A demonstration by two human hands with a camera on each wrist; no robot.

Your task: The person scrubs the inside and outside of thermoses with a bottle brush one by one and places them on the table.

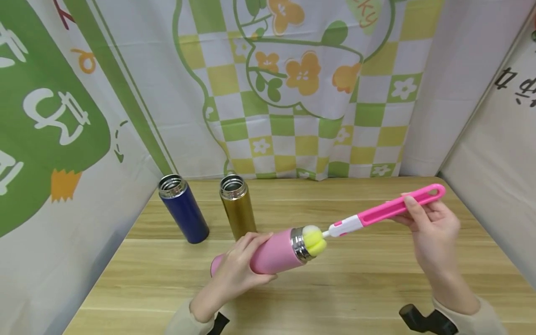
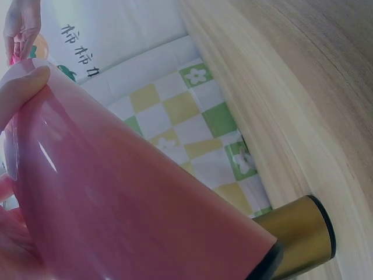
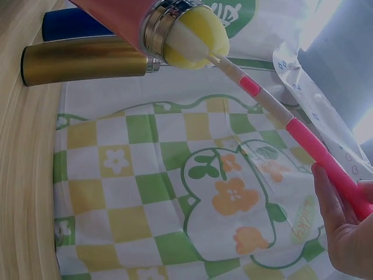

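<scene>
My left hand (image 1: 238,265) grips a pink thermos bottle (image 1: 274,253) round its body and holds it tilted, its steel mouth toward the right. A bottle brush (image 1: 389,209) with a pink handle and white neck is pinched between the thumb and fingers of my right hand (image 1: 435,228). The brush's yellow and white sponge head (image 1: 315,240) sits at the bottle's mouth, partly inside the steel rim (image 3: 156,32). In the left wrist view the pink bottle (image 2: 128,181) fills much of the picture, and the sponge is hidden there.
A dark blue bottle (image 1: 184,209) and a gold bottle (image 1: 237,204), both uncapped, stand at the back left of the wooden table (image 1: 335,298). The gold one is just behind the pink bottle. A patterned cloth (image 1: 293,135) hangs behind the table's far edge.
</scene>
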